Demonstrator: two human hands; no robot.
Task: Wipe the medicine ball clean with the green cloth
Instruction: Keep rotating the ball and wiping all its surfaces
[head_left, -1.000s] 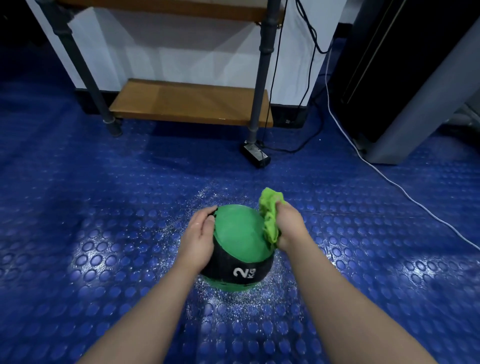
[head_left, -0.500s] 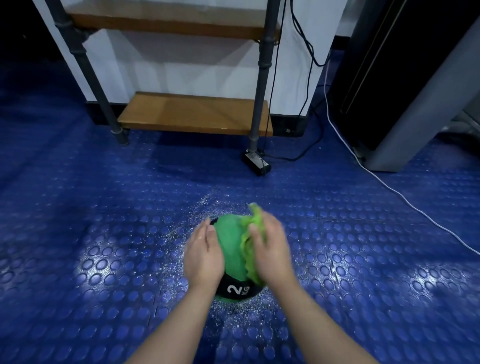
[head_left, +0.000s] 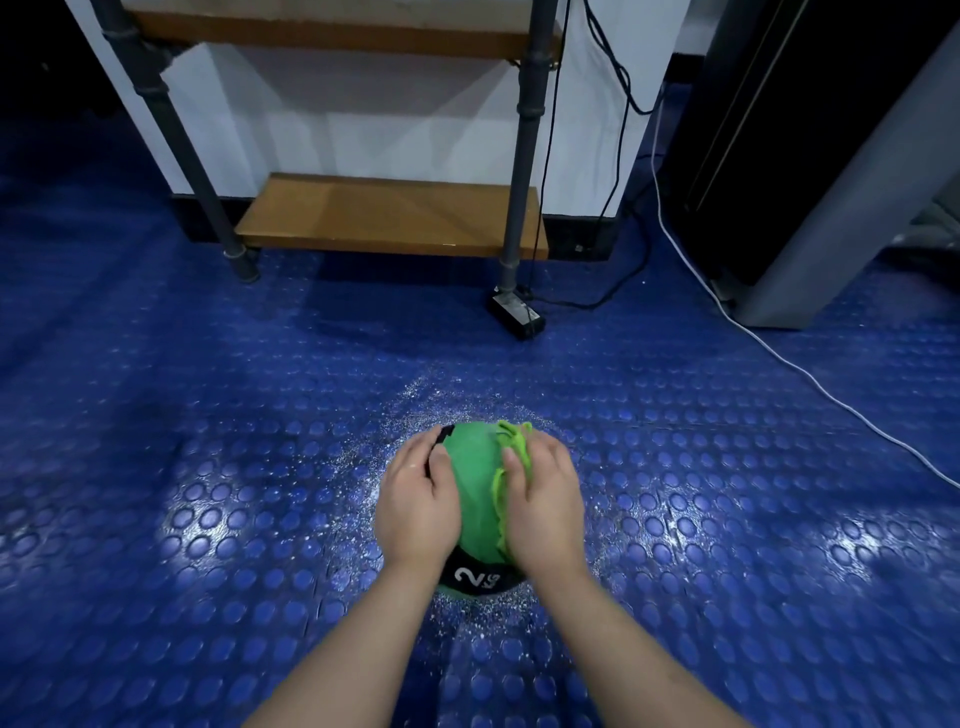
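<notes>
1. The cloth (head_left: 511, 448) is held bunched under the right grip (head_left: 545, 504). The fingers and thumb are curled over it, and it is pressed on the upper right side of the ball (head_left: 474, 483).
2. The left grip (head_left: 415, 501) is closed round the left side of the ball, with the fingertips laid over a black band. The ball appears to be steadied by it.
3. The ball is standing on the floor (head_left: 208, 467), directly in front of the person and between the two forearms. A "2" mark is seen on its near black band, just below the wrists.
4. The step in hand is judged to be the wiping itself, at the top of the ball. A bare green strip is left between the two grips. Whether it is already clean cannot be told.
5. Fine pale specks are scattered on the floor around the ball. It cannot be told if they are drops or dust.
6. For the next move, the cloth should probably be drawn across the bare strip with steady pressure. Then the ball would need to be turned by the left grip, so that the far side and the underside can be reached. Care is needed that the ball is not rolled away.
7. The shelf (head_left: 389, 213) and the adapter (head_left: 517, 312) are well apart from the ball, behind it.
</notes>
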